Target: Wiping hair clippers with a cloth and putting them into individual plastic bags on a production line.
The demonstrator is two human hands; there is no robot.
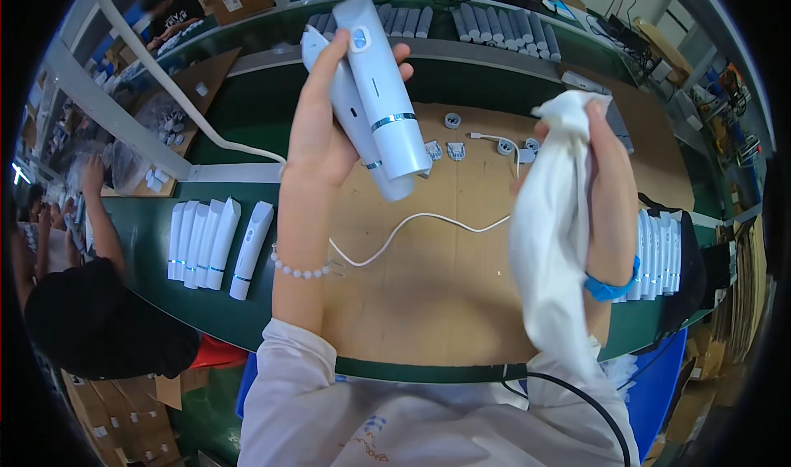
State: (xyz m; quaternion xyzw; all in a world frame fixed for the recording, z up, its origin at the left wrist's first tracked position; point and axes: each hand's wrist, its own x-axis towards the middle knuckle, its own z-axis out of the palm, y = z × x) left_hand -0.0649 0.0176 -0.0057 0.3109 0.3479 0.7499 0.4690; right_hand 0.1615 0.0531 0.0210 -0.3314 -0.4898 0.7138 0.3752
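Note:
My left hand (320, 145) is raised over the bench with its fingers wrapped round two white hair clippers. The front clipper (381, 96) has an oval button and a shiny blue band; the other clipper (353, 122) lies partly behind it. On the right, my right hand (608, 158) grips a white cloth (548, 236) bunched at its top, the rest hanging down toward my lap. Beneath both hands lies a cardboard sheet (412, 302) with a white cable (428, 216) across it. Toward its far side are small clipper blade heads (456, 150) and a round part (452, 121).
Several white clippers (202, 244) lie in a row at left, more clippers (655, 253) beyond my right forearm. Grey cylindrical pieces (503, 26) line the shelf behind. A white post (156, 79) rises at left. A co-worker in a black cap (91, 327) sits close on the left.

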